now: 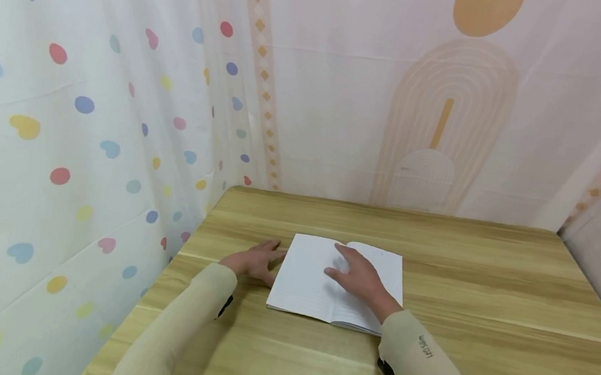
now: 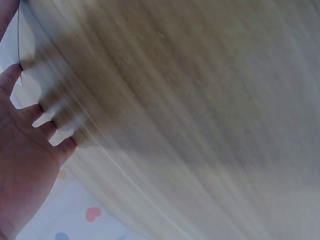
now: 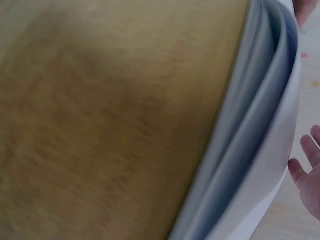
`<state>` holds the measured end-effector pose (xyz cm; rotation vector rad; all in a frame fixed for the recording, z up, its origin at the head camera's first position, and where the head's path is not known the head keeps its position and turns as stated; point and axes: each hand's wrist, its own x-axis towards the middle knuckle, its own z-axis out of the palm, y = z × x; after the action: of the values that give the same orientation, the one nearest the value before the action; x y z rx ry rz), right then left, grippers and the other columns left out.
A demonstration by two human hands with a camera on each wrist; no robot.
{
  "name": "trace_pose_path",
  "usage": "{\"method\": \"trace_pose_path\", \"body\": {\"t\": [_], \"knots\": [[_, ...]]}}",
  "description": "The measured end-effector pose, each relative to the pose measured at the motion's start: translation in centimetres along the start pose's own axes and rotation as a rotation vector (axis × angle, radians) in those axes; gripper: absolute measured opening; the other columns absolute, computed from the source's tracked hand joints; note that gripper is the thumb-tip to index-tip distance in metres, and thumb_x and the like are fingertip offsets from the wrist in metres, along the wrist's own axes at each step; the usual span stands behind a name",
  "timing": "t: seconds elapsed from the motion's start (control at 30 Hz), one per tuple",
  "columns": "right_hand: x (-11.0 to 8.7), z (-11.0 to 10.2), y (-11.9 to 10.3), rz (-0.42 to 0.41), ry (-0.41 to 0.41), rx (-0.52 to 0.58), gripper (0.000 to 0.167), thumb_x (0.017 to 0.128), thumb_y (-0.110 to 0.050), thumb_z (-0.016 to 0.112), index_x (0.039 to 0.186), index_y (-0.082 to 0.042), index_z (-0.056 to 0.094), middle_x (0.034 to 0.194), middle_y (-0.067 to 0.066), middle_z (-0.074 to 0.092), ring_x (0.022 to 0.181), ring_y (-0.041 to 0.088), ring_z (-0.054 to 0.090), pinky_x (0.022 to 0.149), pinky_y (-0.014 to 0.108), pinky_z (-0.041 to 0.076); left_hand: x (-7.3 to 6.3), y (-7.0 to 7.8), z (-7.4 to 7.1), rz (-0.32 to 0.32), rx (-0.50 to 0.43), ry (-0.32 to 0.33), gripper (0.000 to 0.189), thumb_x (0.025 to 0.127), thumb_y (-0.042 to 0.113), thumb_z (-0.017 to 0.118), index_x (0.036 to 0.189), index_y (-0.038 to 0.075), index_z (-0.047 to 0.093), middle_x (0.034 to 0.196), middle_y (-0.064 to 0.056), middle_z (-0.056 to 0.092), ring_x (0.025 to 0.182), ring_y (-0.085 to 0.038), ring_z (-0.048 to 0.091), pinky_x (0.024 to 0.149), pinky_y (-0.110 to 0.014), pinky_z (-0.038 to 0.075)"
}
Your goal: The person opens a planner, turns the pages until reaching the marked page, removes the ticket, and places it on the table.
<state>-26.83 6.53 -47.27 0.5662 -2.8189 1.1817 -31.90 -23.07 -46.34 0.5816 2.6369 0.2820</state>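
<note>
An open notebook with white, faintly lined pages lies on the wooden table. My left hand rests beside its left edge, fingers spread and fingertips right at that edge. Over the middle fold and the right-hand page is my right hand, thumb and fingers apart, nothing between them. In the left wrist view the left hand has its fingertips against the table. The right wrist view shows the curved, layered page edges of the notebook, with the right hand at the far right.
The wood-grain table extends around the notebook on all sides. A curtain with coloured dots and hearts hangs along the left edge, and a pale curtain with an arch pattern hangs behind the table.
</note>
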Motion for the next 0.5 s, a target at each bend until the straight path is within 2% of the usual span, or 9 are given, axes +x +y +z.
{"method": "trace_pose_path", "body": {"t": [0.1,0.27,0.4,0.5], "knots": [[-0.2,0.6,0.3,-0.033,-0.066,-0.108,0.067,0.092,-0.040,0.070,0.146,-0.007,0.050,0.148,0.014,0.048,0.139,0.035,0.039,0.113,0.055,0.026,0.1,-0.1,0.1,0.004,0.004,0.004,0.100,0.077,0.049,0.083,0.158,0.018,0.031,0.164,-0.019,0.010,0.150,-0.039,0.007,0.116,-0.056,0.017],[-0.4,1.3,0.4,-0.070,-0.156,-0.278,0.063,0.088,-0.047,0.072,0.139,-0.012,0.059,0.147,0.013,0.050,0.141,0.034,0.036,0.114,0.064,0.013,0.1,0.0,0.1,0.003,0.007,0.009,0.100,0.077,0.049,0.083,0.157,0.018,0.032,0.164,-0.019,0.011,0.149,-0.039,0.008,0.116,-0.056,0.017],[-0.5,1.6,0.2,-0.078,-0.180,-0.350,0.059,0.086,-0.048,0.073,0.136,-0.017,0.063,0.147,0.012,0.049,0.143,0.034,0.033,0.113,0.066,0.010,0.0,0.0,0.0,0.003,-0.009,0.011,0.100,0.076,0.048,0.083,0.156,0.017,0.033,0.163,-0.019,0.011,0.149,-0.039,0.008,0.116,-0.056,0.017],[-0.6,1.8,0.2,-0.077,-0.179,-0.354,0.058,0.087,-0.047,0.074,0.136,-0.018,0.063,0.148,0.012,0.048,0.143,0.035,0.032,0.113,0.066,0.009,0.0,0.0,0.0,0.005,-0.017,0.013,0.098,0.077,0.048,0.083,0.156,0.017,0.034,0.163,-0.020,0.011,0.149,-0.039,0.008,0.116,-0.057,0.017]]}}
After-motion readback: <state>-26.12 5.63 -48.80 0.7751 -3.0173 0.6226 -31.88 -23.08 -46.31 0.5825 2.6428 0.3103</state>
